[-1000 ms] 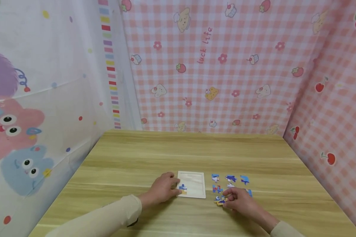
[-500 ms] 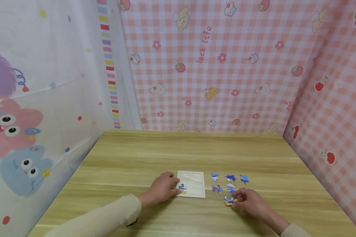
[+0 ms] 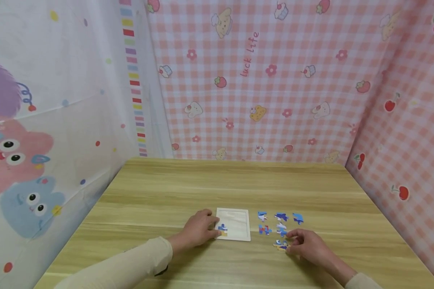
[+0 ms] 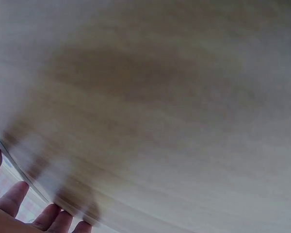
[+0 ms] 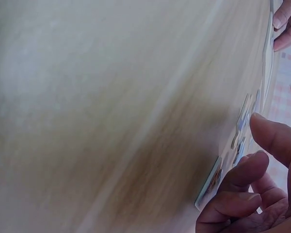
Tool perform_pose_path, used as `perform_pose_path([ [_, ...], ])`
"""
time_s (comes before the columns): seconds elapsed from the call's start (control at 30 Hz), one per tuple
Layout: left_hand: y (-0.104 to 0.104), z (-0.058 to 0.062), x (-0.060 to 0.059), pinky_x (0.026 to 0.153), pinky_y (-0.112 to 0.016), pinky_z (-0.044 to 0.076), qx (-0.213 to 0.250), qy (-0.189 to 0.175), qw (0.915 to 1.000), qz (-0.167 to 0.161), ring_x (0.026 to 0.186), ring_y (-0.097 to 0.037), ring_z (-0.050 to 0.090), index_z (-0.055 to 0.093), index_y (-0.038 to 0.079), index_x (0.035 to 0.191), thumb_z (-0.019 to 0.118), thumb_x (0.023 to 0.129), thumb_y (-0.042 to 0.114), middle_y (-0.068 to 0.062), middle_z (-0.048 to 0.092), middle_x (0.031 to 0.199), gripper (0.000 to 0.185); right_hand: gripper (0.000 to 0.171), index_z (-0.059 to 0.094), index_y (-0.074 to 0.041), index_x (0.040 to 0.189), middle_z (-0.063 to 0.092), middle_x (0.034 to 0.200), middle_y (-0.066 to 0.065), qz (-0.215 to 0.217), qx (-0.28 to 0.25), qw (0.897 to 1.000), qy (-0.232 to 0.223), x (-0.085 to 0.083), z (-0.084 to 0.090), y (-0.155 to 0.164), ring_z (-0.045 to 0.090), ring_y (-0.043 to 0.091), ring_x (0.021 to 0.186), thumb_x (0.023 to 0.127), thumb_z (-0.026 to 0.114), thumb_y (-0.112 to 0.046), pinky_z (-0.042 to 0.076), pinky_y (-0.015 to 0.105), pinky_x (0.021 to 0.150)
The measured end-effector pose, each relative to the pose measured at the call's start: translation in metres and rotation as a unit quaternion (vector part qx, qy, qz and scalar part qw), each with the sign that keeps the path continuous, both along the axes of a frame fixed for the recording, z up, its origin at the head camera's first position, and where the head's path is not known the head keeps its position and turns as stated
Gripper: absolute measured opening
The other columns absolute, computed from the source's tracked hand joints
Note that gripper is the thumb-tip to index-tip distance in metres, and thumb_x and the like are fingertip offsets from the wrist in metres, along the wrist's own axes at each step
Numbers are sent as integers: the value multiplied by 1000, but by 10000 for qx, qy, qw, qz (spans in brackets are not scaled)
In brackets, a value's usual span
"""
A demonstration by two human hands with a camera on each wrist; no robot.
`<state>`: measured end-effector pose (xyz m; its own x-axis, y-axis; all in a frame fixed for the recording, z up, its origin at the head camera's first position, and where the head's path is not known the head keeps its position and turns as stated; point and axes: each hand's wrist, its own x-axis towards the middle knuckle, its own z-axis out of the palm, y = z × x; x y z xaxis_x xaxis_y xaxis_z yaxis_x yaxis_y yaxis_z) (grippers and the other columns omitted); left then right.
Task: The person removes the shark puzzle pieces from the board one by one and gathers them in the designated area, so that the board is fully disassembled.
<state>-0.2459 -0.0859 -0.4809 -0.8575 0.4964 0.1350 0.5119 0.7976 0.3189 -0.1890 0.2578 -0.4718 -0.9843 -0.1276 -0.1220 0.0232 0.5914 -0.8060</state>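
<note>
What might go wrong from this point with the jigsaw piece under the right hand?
1. The right hand touches the nearest puzzle piece only with its fingertips; it may slip or slide instead of lifting.
2. Other loose pieces lie close beside it and may get nudged out of their rows.
3. The left hand rests on the puzzle tray edge, partly covering the placed piece.

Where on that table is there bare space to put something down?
The far half of the table, behind the puzzle tray, is bare, and so is its left side. It is crowded near the front, where loose puzzle pieces lie by the right hand.
</note>
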Motion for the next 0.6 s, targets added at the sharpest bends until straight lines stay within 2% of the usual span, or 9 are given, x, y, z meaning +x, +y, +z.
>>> perform_pose_path([
  [0.23, 0, -1, -1, 84, -43, 41, 14, 25, 10000, 22, 106, -28, 48, 64, 9, 113, 66, 80, 40, -15, 52, 118, 45, 37, 63, -2, 102, 55, 74, 4, 129, -96, 9999, 40, -2, 3, -11, 48, 13, 57, 69, 76, -14, 40, 25, 46],
  [0.47, 0, 0, -1, 85, -44, 41, 8, -42, 10000, 45, 107, -28, 48, 64, 10, 113, 66, 80, 40, -15, 51, 119, 45, 30, 62, 0, 99, 56, 75, 4, 218, -342, 9990, 186, -10, 6, -39, 51, 15, 59, 72, 73, -9, 44, 27, 48],
  [0.6, 0, 0, 0, 84, -44, 41, 53, -60, 10000, 55, 106, -28, 48, 64, 10, 113, 66, 79, 39, -16, 51, 119, 45, 28, 64, -3, 98, 57, 77, 4, 185, -303, 9992, 156, -15, 9, -54, 52, 16, 62, 72, 73, -9, 45, 29, 51],
])
